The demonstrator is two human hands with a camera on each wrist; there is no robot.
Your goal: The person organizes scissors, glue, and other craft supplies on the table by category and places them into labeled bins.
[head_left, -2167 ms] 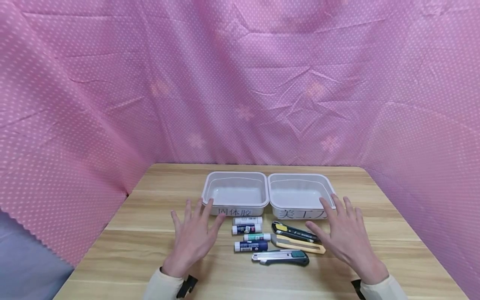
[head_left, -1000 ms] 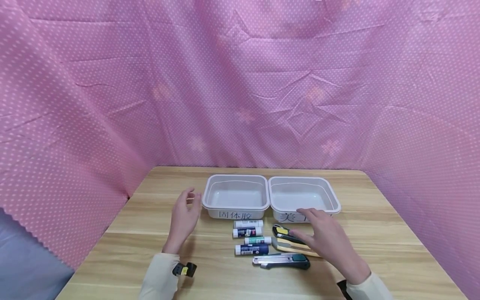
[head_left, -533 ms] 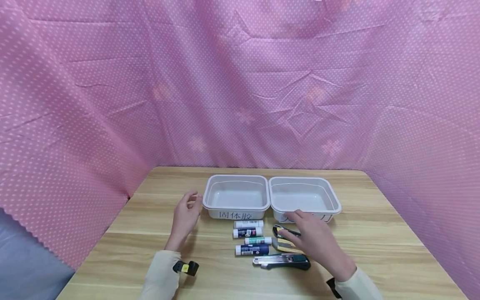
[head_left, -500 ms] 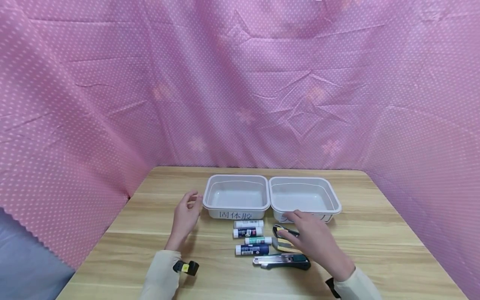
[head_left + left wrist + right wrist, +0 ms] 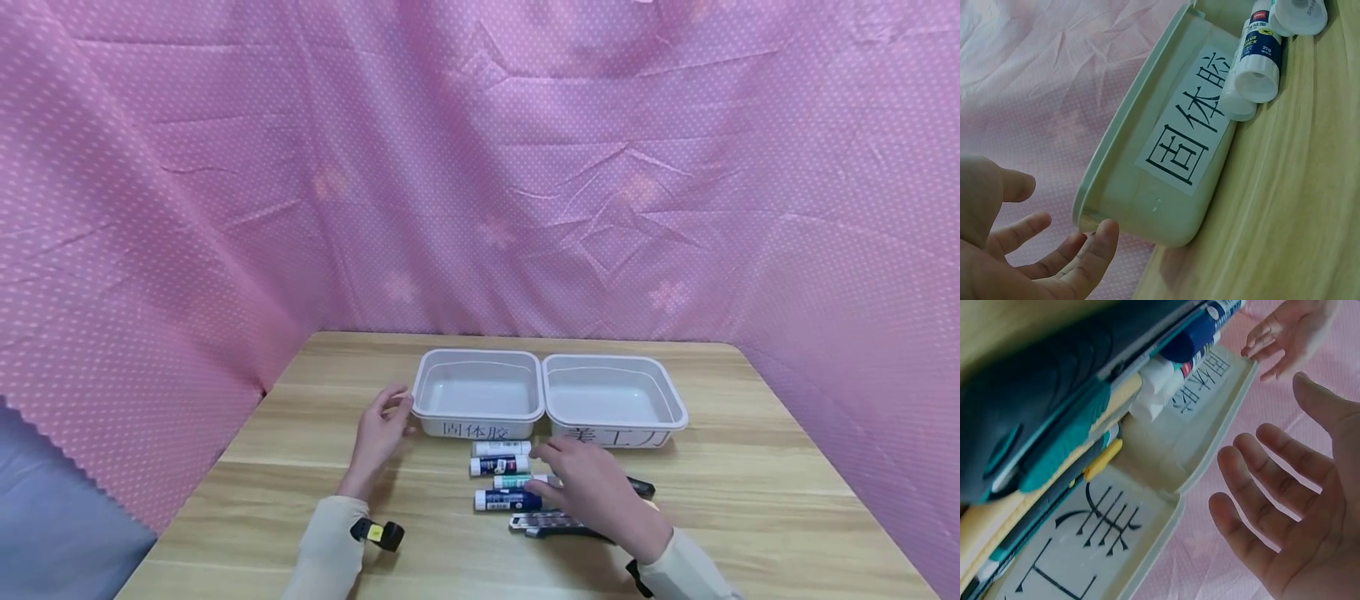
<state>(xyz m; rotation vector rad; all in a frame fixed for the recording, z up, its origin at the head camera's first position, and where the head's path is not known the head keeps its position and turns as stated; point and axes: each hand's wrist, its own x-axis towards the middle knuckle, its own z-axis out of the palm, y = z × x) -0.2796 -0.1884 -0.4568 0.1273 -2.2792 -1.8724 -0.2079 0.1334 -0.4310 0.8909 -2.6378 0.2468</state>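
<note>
My left hand (image 5: 380,433) is beside the left corner of the left white bin (image 5: 478,414), fingers loosely bent; in the left wrist view a fingertip (image 5: 1107,232) is at the bin's rim, contact uncertain. My right hand (image 5: 596,490) hovers over the glue sticks and utility knives, holding nothing. Several glue sticks lie in a column: a white one (image 5: 502,448), a dark blue one (image 5: 497,467), a green-labelled one (image 5: 512,482) and a navy one (image 5: 507,500). A silver and dark-green utility knife (image 5: 546,522) lies nearest; the black one (image 5: 642,488) and a yellow one are mostly hidden behind my hand.
The right white bin (image 5: 611,417) stands against the left one; both carry printed labels on the front. They sit on a wooden table (image 5: 750,500). Pink dotted cloth (image 5: 495,167) hangs behind and along the sides.
My right hand has moved left and lower, from beside the right bin to above the knives and the glue sticks' right ends. My left hand's spread fingers have drawn together beside the left bin.
</note>
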